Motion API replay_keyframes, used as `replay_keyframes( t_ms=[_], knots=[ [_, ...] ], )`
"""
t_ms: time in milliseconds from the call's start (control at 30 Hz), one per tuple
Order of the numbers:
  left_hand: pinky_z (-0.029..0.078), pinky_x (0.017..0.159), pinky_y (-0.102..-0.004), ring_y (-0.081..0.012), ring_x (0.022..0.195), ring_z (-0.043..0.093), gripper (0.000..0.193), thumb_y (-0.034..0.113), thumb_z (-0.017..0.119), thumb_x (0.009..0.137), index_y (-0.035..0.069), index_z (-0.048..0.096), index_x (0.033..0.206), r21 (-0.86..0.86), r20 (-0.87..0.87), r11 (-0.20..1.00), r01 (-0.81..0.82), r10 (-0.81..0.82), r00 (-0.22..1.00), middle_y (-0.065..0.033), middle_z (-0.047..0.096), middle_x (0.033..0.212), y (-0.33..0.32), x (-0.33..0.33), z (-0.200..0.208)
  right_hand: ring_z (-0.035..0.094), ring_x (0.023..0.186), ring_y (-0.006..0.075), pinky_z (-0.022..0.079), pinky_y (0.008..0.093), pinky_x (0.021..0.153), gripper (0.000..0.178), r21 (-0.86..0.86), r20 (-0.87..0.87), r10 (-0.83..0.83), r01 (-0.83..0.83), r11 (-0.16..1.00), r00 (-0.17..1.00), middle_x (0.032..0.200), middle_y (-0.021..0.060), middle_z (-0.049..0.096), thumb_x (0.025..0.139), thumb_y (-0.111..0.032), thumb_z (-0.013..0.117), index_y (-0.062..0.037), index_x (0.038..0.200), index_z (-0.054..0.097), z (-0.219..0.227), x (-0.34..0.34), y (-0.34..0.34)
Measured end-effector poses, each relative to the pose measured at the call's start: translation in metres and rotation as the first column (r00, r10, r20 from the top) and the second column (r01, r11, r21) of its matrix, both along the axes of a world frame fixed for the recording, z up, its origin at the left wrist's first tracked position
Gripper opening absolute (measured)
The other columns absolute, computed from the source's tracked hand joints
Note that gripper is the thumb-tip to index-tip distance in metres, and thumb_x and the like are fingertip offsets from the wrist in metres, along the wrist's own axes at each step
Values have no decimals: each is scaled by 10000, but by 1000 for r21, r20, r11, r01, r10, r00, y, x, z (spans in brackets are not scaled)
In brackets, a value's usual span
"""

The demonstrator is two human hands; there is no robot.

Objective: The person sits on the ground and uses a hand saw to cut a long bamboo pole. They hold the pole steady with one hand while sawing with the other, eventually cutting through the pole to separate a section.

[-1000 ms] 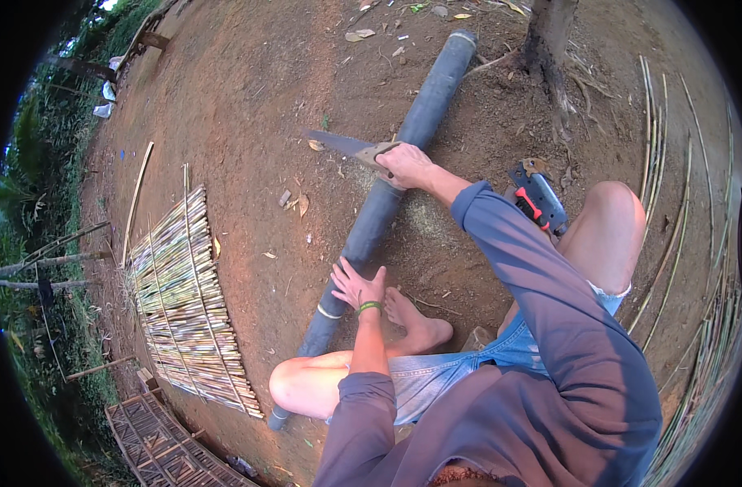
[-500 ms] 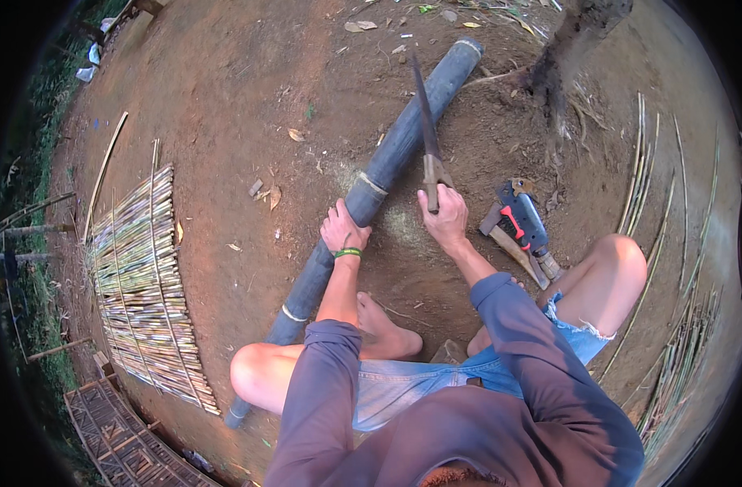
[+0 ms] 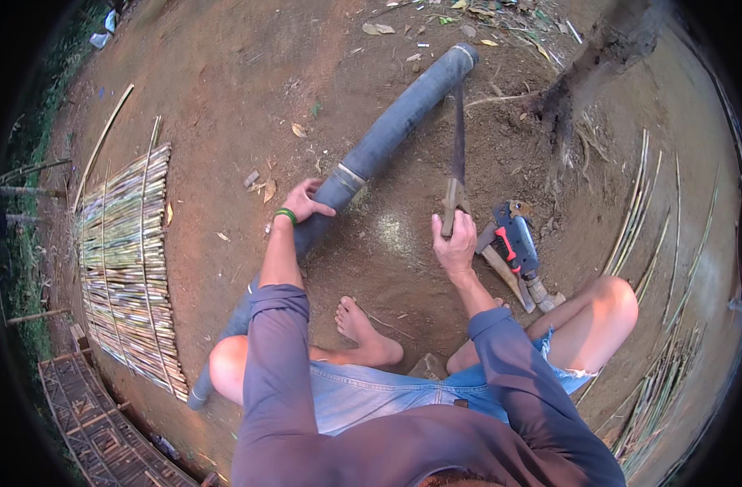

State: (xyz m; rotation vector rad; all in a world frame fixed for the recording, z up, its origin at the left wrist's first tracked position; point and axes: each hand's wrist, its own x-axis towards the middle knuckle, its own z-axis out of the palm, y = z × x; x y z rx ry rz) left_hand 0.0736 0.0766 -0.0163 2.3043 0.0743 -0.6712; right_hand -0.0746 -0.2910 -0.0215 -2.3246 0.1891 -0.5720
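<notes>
A long, thick, dark grey bamboo pole (image 3: 403, 122) with pale rings at its joints lies slantwise on the dirt, from the near left to the far middle. Just below one pale joint, my left hand (image 3: 308, 201) grips it, thumb on top and fingers over the far side. My right hand (image 3: 456, 243) is closed round the wooden handle of a handsaw (image 3: 459, 146). The saw's dark blade points away from me, to the right of the pole, its tip close to the pole's far end. Pale sawdust (image 3: 394, 231) lies between my hands.
A hatchet (image 3: 505, 272) and a sheathed blade with red trim (image 3: 517, 235) lie by my right knee. At left is a slatted bamboo mat (image 3: 127, 268). Thin bamboo strips (image 3: 663, 390) lie at right. A tree trunk (image 3: 582, 81) stands at the far right.
My left hand has shifted left and up its side, and the pole has moved left with it. My right hand has drawn the saw rightward, away from the pole's middle.
</notes>
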Motion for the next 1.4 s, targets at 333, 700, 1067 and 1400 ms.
replay_keyframes(
  t_ms=[333,700,1067,1400],
  knots=[
    [531,962,-494,-355,1139,661,928,384,939,607,124,529,1398,589,456,756,-286,-18,890,-143,669,1210,-68,-36,-12,644,889,409,490,504,802,296,56,-63,17,-13,998,998,921,196,662,937,-254,747,-42,1134,683,-20,4,-5],
    [547,1000,-460,-358,1158,692,872,458,910,536,116,645,1293,365,25,929,61,-75,997,-169,742,1174,-58,-24,29,679,875,388,527,482,797,194,179,-34,55,-48,983,998,921,161,712,934,-202,744,-74,1081,739,32,13,1],
    [432,1111,-442,-314,1338,541,1171,414,906,572,58,384,1558,-100,-380,985,142,-170,909,-173,546,1485,-50,-29,13,680,855,364,531,466,785,215,116,-2,228,-226,967,974,919,168,704,955,-201,728,-79,1133,737,60,27,17],
    [537,1017,-490,-391,1180,681,1068,681,859,549,74,595,1387,347,155,938,-12,-44,987,-196,694,1314,-92,-80,37,528,511,237,412,398,538,282,421,-115,372,-294,858,921,587,92,560,969,-272,722,-22,867,642,86,12,28]
  ],
)
